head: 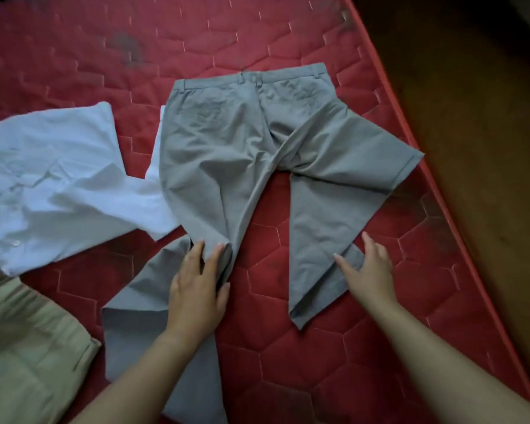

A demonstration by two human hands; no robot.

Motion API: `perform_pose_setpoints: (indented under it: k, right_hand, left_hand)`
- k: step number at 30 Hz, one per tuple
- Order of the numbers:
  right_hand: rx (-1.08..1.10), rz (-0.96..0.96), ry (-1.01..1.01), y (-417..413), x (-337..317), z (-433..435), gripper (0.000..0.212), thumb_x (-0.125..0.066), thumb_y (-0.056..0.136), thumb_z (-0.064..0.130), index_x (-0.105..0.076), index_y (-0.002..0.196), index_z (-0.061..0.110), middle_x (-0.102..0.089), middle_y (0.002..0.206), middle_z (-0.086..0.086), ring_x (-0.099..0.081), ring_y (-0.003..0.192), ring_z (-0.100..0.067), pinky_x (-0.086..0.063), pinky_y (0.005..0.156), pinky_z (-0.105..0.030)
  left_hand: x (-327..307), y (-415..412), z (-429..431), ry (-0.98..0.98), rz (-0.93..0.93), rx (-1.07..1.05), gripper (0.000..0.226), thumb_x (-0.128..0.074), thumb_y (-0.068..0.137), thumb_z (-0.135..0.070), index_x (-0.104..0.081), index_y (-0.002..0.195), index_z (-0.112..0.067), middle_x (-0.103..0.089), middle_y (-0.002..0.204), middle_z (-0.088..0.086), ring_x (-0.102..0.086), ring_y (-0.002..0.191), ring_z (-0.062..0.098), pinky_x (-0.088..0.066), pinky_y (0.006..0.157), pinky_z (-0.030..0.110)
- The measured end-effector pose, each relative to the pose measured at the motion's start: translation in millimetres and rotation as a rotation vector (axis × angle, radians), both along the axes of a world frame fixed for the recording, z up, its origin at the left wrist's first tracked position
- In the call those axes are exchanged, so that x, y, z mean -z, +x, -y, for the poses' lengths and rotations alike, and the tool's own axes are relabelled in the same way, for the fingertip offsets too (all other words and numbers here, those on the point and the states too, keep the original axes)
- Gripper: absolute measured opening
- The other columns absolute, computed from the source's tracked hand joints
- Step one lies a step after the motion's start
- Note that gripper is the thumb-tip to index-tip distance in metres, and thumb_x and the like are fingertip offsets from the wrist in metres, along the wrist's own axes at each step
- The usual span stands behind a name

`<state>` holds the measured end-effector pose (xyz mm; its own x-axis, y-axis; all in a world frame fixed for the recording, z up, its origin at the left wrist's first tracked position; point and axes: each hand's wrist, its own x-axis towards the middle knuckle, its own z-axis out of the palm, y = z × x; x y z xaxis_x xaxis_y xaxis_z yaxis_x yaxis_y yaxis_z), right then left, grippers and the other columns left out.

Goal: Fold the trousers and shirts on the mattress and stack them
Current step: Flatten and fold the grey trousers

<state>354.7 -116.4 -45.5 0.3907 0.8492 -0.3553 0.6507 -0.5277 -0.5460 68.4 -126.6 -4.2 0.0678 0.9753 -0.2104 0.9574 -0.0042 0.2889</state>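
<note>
With open grip, holding nothing, the left hand point(196, 289) and right hand point(371, 273) press the spread legs of the grey trousers point(227, 142); next, I judge, 1 leg goes over the other.

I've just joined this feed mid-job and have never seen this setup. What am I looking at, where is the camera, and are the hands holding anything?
There is no machine here. A person works with bare hands, and the one picture comes from a camera on their head, looking down. Grey trousers lie spread on a red mattress, with a white shirt beside them and a beige garment at lower left. The left hand rests on one trouser leg and the right hand touches the other. Neither grips anything.
</note>
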Motion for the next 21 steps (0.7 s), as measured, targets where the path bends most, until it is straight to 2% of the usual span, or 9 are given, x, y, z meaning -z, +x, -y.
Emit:
perform_pose_setpoints:
  k: [2, 5, 9, 11, 14, 16, 18, 19, 21]
  right_hand:
    - [0.063, -0.012, 0.041, -5, 6, -11, 0.082, -0.073, 0.077, 0.037, -0.031, 0.142, 0.012, -0.040, 0.137, -0.015, -0.037, 0.127, -0.031, -0.033, 0.106, -0.040]
    - [0.038, 0.010, 0.082, -1, 14, -20, 0.082, -0.074, 0.076, 0.036, -0.032, 0.143, 0.015, -0.041, 0.133, -0.011, -0.039, 0.124, -0.029, -0.035, 0.102, -0.037]
    - [0.050, 0.080, 0.200, 26, 20, -37, 0.080, -0.071, 0.077, 0.043, -0.033, 0.143, 0.017, -0.037, 0.134, -0.011, -0.038, 0.124, -0.028, -0.033, 0.103, -0.037]
    - [0.092, 0.063, 0.268, 47, 21, -59, 0.084, -0.069, 0.079, 0.044, -0.027, 0.145, 0.014, -0.030, 0.142, -0.014, -0.032, 0.131, -0.028, -0.028, 0.107, -0.036]
    - [0.197, -0.046, 0.329, 74, 21, -105, 0.093, -0.068, 0.080, 0.044, -0.015, 0.148, 0.011, -0.020, 0.153, -0.012, -0.022, 0.140, -0.024, -0.021, 0.111, -0.033]
    - [0.326, -0.182, 0.369, 83, 16, -137, 0.095, -0.071, 0.079, 0.039, -0.014, 0.149, 0.010, -0.026, 0.153, -0.009, -0.027, 0.139, -0.020, -0.022, 0.113, -0.028]
    - [0.420, -0.237, 0.389, 87, 5, -164, 0.089, -0.072, 0.080, 0.031, -0.018, 0.148, 0.009, -0.030, 0.151, -0.009, -0.030, 0.138, -0.019, -0.022, 0.110, -0.023]
    - [0.417, -0.214, 0.405, 87, -4, -174, 0.084, -0.071, 0.082, 0.027, -0.021, 0.148, 0.010, -0.031, 0.151, -0.009, -0.030, 0.138, -0.019, -0.022, 0.109, -0.022]
    - [0.338, -0.197, 0.502, 83, -30, -188, 0.076, -0.069, 0.084, 0.022, -0.025, 0.146, 0.014, -0.032, 0.151, -0.006, -0.029, 0.138, -0.015, -0.023, 0.106, -0.016]
  left_hand:
    - [0, 5, -8, 0.044, -0.041, 0.027, 0.070, -0.071, 0.077, -0.023, -0.040, 0.140, -0.018, -0.031, 0.148, 0.017, -0.035, 0.132, 0.037, -0.037, 0.099, 0.058]
    - [0, 21, -30, 0.173, -0.151, 0.077, 0.070, -0.073, 0.073, -0.024, -0.045, 0.137, -0.016, -0.035, 0.145, 0.018, -0.034, 0.131, 0.037, -0.025, 0.100, 0.066]
    - [7, 61, -74, 0.231, -0.141, 0.204, 0.063, -0.067, 0.081, -0.032, -0.045, 0.138, -0.023, -0.030, 0.151, 0.012, -0.027, 0.137, 0.032, -0.020, 0.103, 0.064]
    - [16, 79, -101, 0.183, -0.084, 0.179, 0.062, -0.060, 0.086, -0.037, -0.037, 0.142, -0.027, -0.023, 0.154, 0.008, -0.026, 0.138, 0.030, -0.027, 0.103, 0.059]
    - [33, 96, -140, 0.088, 0.102, -0.024, 0.065, -0.054, 0.091, -0.038, -0.022, 0.147, -0.029, -0.020, 0.154, 0.006, -0.034, 0.133, 0.030, -0.037, 0.102, 0.048]
    - [44, 97, -154, 0.071, 0.240, -0.083, 0.062, -0.055, 0.092, -0.030, -0.025, 0.146, -0.029, -0.041, 0.142, 0.007, -0.047, 0.122, 0.029, -0.040, 0.096, 0.041]
    - [47, 93, -159, 0.103, 0.391, -0.123, 0.045, -0.054, 0.091, -0.018, -0.044, 0.131, -0.035, -0.061, 0.108, 0.000, -0.060, 0.099, 0.024, -0.046, 0.080, 0.033]
    - [46, 90, -160, 0.118, 0.452, -0.148, 0.036, -0.053, 0.091, -0.015, -0.051, 0.117, -0.040, -0.062, 0.091, -0.007, -0.063, 0.084, 0.018, -0.047, 0.069, 0.029]
    - [40, 81, -159, 0.143, 0.533, -0.209, 0.031, -0.053, 0.092, -0.016, -0.055, 0.098, -0.046, -0.057, 0.074, -0.012, -0.059, 0.063, 0.004, -0.043, 0.054, 0.016]
